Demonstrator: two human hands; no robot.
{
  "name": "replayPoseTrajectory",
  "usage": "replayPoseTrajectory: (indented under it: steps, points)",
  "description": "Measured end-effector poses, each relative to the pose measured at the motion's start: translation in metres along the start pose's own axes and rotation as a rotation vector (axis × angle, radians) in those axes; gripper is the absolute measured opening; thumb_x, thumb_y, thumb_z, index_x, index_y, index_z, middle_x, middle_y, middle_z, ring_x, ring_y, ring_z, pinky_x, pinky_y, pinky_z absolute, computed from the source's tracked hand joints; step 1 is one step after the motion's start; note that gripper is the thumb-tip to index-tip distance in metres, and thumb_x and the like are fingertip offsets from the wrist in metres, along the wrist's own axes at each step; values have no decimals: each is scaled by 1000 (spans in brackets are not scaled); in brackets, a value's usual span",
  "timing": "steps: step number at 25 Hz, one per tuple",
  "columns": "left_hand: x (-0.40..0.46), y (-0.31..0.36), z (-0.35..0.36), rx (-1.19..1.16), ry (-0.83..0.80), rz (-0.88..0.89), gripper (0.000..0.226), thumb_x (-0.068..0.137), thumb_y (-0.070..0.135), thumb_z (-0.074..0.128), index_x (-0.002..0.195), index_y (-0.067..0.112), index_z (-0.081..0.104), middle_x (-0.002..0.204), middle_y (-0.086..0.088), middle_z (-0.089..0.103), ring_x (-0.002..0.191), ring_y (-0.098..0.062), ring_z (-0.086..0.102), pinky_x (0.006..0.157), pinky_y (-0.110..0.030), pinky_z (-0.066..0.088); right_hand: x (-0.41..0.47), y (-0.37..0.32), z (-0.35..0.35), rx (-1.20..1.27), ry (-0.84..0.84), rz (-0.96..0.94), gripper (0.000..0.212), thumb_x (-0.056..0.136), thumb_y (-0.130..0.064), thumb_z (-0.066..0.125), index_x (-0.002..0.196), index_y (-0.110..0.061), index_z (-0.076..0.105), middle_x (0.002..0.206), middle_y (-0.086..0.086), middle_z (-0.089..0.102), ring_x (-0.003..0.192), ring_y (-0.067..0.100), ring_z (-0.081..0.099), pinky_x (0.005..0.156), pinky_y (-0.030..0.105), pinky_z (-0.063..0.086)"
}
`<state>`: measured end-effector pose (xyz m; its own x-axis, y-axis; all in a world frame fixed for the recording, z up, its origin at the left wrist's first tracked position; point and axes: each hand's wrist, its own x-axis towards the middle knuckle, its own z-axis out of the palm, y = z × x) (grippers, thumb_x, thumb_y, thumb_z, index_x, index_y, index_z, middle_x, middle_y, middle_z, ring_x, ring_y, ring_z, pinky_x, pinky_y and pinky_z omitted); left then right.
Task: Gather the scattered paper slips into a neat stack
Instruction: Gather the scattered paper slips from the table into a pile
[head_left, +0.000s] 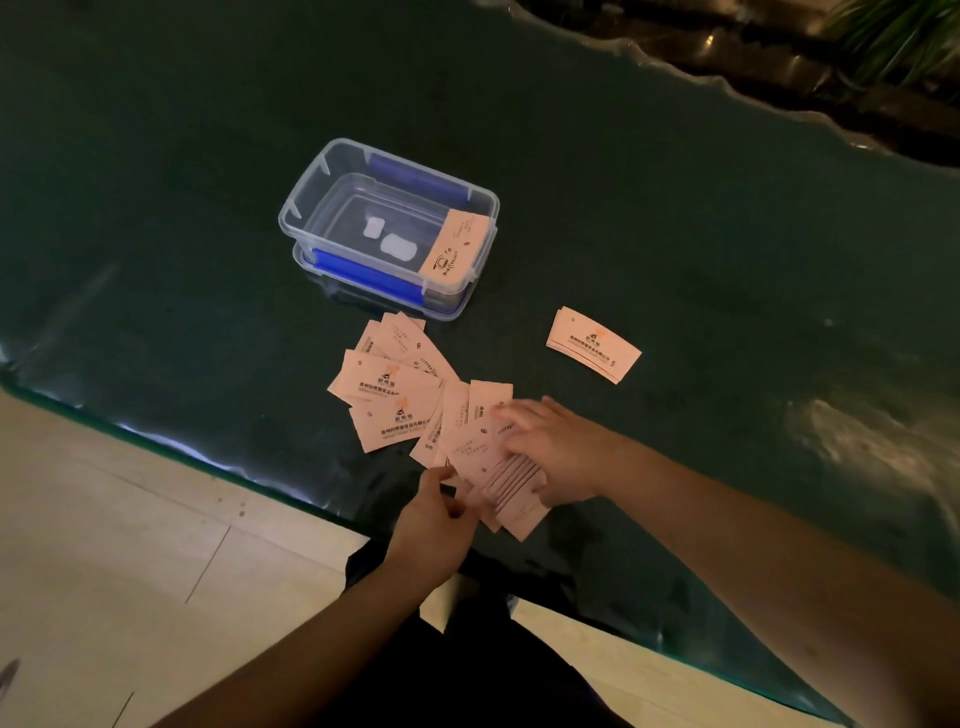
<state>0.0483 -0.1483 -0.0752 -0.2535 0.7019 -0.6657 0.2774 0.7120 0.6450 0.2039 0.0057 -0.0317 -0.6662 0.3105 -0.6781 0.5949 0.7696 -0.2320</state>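
Note:
Several pale pink printed paper slips (395, 387) lie fanned and overlapping on the dark green table (675, 234), just in front of a clear box. My right hand (556, 452) rests flat on a bunch of slips (511, 486) near the table's front edge. My left hand (434, 519) pinches the lower left corner of that same bunch. A small neat stack of slips (592, 345) lies apart to the right. One more slip (454, 241) leans inside the box at its right end.
A clear plastic box (306, 200) with blue clip handles stands behind the slips, with two small white pieces (387, 239) inside. The table's glossy front edge (171, 441) runs diagonally, with pale floor tiles below. Plants and a dark ledge sit at the far right.

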Motion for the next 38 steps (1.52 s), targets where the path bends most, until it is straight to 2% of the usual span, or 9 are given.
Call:
replayPoseTrajectory:
  steps: [4, 6, 9, 12, 16, 23, 29, 34, 38]
  points:
    - [1, 4, 1, -5, -46, 8, 37, 93, 42, 72, 119, 40, 46, 92, 10, 71, 76, -4, 70, 48, -9, 45, -5, -1, 0, 97, 55, 45, 87, 81, -21, 85, 154, -26, 38, 158, 1, 35, 148, 24, 32, 124, 42, 31]
    - [1, 5, 5, 36, -49, 39, 25, 94, 39, 70, 110, 35, 51, 93, 10, 70, 78, -5, 68, 51, -11, 45, -7, -2, 2, 41, 59, 63, 89, 82, -26, 84, 156, -25, 35, 154, 2, 37, 144, 23, 36, 123, 46, 32]
    - [1, 9, 10, 58, -46, 92, 20, 93, 34, 71, 106, 25, 58, 95, 6, 67, 80, -5, 65, 54, -13, 46, -12, 1, 7, -26, 51, 45, 68, 85, -34, 79, 144, -27, 46, 142, 0, 49, 133, 21, 45, 121, 53, 27]
    - [3, 18, 7, -25, -58, 69, 29, 93, 36, 72, 115, 33, 53, 96, 15, 65, 79, 0, 65, 50, -6, 45, -25, 12, 16, 95, 92, 36, 40, 88, -33, 74, 121, -36, 53, 120, -11, 65, 113, 15, 55, 107, 44, 31]
    - [18, 26, -9, 45, 50, 74, 34, 96, 39, 63, 127, 27, 58, 119, 7, 61, 95, -6, 63, 67, -18, 48, -42, 36, 25, 731, 120, 279, 27, 88, -25, 79, 103, -38, 60, 108, -9, 71, 102, 19, 68, 88, 39, 54]
    - [41, 46, -18, 81, 45, 128, 43, 94, 26, 58, 136, 20, 56, 129, 1, 55, 108, -21, 61, 85, -36, 56, -10, 10, 34, 1822, 299, 440, 37, 97, -8, 73, 132, -12, 63, 130, 9, 77, 118, 30, 74, 105, 57, 57]
    - [43, 61, -8, 90, -63, 115, 54, 95, 25, 61, 147, 21, 47, 137, -2, 56, 119, -21, 59, 94, -41, 58, 15, -17, 37, 1804, 480, 637, 47, 97, -7, 69, 141, -17, 57, 138, 4, 69, 106, 21, 71, 80, 40, 62]
    - [39, 64, 3, 40, -102, 151, 50, 99, 30, 59, 146, 23, 44, 134, 1, 55, 112, -16, 59, 88, -33, 56, 14, -22, 34, 1757, 503, 704, 53, 89, -19, 79, 136, -22, 55, 123, -5, 66, 103, 16, 64, 79, 34, 52]
    - [36, 61, 8, 14, -224, 182, 59, 100, 23, 60, 154, 28, 36, 140, 10, 50, 112, -4, 50, 67, -9, 47, 9, -13, 38, 1809, 504, 767, 54, 86, -11, 77, 138, -13, 62, 133, 7, 72, 117, 30, 69, 100, 51, 55]
